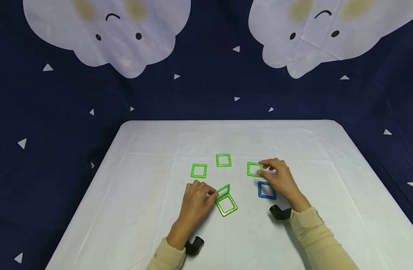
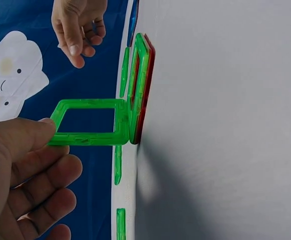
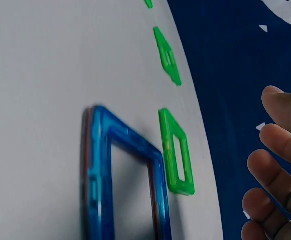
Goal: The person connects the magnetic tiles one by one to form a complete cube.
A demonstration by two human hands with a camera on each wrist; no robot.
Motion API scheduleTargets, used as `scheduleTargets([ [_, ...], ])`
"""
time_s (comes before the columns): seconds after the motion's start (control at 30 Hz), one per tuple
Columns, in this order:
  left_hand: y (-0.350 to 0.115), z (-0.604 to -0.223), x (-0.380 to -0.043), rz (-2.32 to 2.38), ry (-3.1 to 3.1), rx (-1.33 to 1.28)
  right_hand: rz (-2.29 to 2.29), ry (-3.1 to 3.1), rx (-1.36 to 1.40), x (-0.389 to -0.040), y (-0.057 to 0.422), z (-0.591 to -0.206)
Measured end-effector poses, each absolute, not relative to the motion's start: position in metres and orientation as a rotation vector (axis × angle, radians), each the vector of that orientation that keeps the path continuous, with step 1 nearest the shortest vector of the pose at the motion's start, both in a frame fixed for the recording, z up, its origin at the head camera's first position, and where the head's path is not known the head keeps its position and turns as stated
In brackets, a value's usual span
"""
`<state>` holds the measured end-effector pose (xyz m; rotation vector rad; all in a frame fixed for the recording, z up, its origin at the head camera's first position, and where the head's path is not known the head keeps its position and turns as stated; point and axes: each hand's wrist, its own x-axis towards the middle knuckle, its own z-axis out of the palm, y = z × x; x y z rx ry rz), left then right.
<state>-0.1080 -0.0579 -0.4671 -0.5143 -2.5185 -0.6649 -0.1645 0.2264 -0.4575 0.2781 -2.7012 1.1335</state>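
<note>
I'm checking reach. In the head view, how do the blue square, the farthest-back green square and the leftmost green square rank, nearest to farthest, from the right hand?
1. Blue square: just below-left of the right hand.
2. Farthest-back green square: left, farther back.
3. Leftmost green square: farther left.

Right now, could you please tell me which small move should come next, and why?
I would probably lower the right hand and pinch the green plastic square frame beyond the blue plastic square frame: that hand hovers near it, holding nothing, while the left hand pinches an upright green plastic square frame against a flat green one.
</note>
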Motion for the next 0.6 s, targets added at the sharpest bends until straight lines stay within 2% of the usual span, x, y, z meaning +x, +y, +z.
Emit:
scheduleTargets([
  [0.6, -0.062, -0.469, -0.096, -0.655, -2.445, -0.475, 1.106, -2.933, 0.25, -0.188, 0.244, -0.462],
])
